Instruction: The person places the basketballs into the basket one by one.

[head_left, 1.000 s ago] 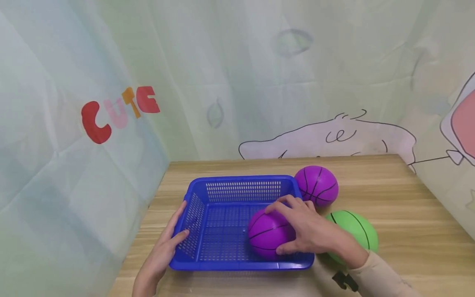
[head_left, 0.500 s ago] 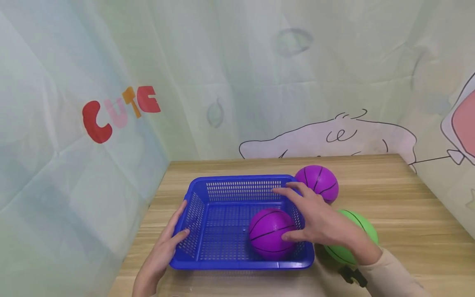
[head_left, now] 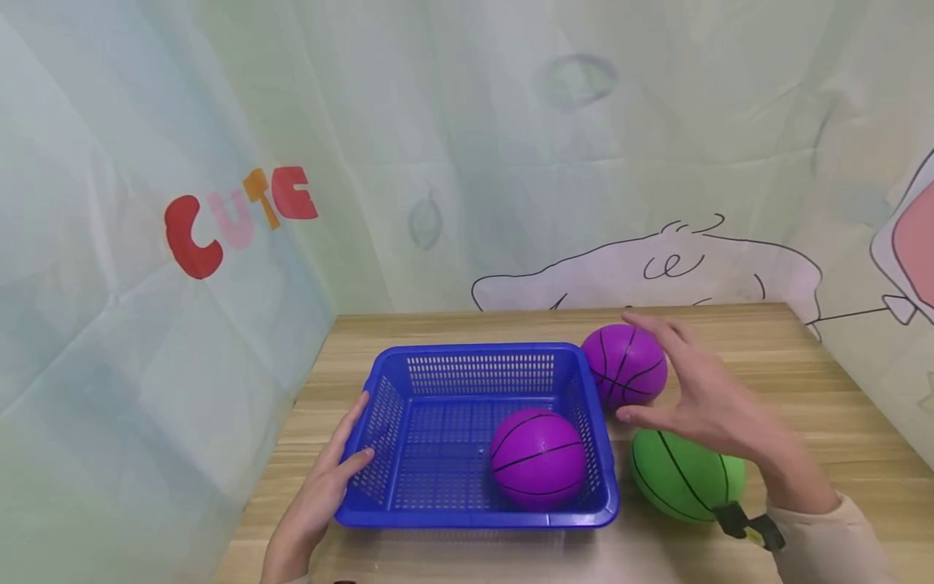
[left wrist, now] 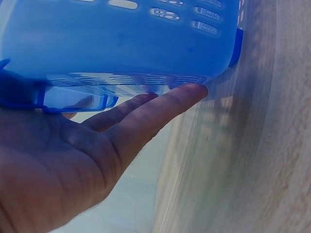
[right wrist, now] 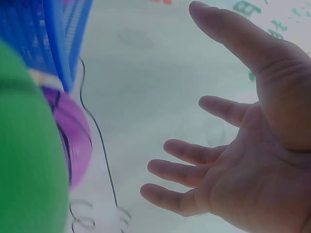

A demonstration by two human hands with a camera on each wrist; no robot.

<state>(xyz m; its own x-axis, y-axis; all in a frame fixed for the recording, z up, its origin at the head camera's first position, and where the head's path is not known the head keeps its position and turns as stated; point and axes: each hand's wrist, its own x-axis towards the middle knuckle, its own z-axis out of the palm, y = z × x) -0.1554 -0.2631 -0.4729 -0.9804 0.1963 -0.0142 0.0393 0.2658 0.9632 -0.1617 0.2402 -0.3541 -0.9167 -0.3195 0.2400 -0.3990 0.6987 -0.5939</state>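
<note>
Blue basket (head_left: 477,519), plastic, sits on the table (head_left: 737,349), its L rim caught betw. the L hand's (head_left: 317,483) thumb & fingers: thumb hooked over w/ tip just inside, fingers (left wrist: 163,109) fairly straight along the outer side, pointing away from the person; L-wrist view has the fingertips up against the outer wall. So L fingers are gripping the basket edge.

R hand (head_left: 718,405) is up off the table, fingers (head_left: 664,328) released & spread, grasping nothing; thumb stands well apart from them, tip aimed twd the basket, palm turned that way too. Forearm comes in from the near R, wrist slightly bent, w/ beige sleeve (head_left: 828,539) & dark strap (head_left: 747,527) behind the hand.

Outer purple ball (head_left: 623,365) shows betw. R thumb & fingers in head view, just beside the basket's far R corner; R-wrist view has it apart from the fingertips. Green ball (head_left: 686,478) is on the near side of the R thumb, partly hidden by the hand. Inner purple ball (head_left: 538,458) lies in the basket, near the R wall, well apart from the L fingers.
</note>
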